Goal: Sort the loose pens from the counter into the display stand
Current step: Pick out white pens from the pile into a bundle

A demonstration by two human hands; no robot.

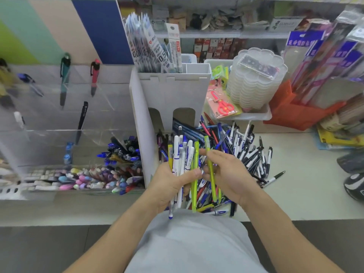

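Grey shirt (195, 243) at bottom centre. Left hand (169, 184) at frame centre, fingers wrapped round bundle of pens (182, 160), white, blue, yellow-green, tips up. Right hand (226, 176) just beside, fingertips pinching single yellow-green pen (210, 164). Loose pen pile (242, 146) on counter (307, 194) behind hands, spreading right. White cardboard stand (173, 91) above centre. Clear display stand (59, 115) at left, pens in lower bins. Red scissors (222, 104) in tray at upper right.

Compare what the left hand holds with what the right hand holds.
The left hand grips a bundle of pens, mostly white with blue print; the right hand pinches a single lime-green pen. The bundle fans out; the green pen stands alone. Both are held roughly upright above the loose pile.
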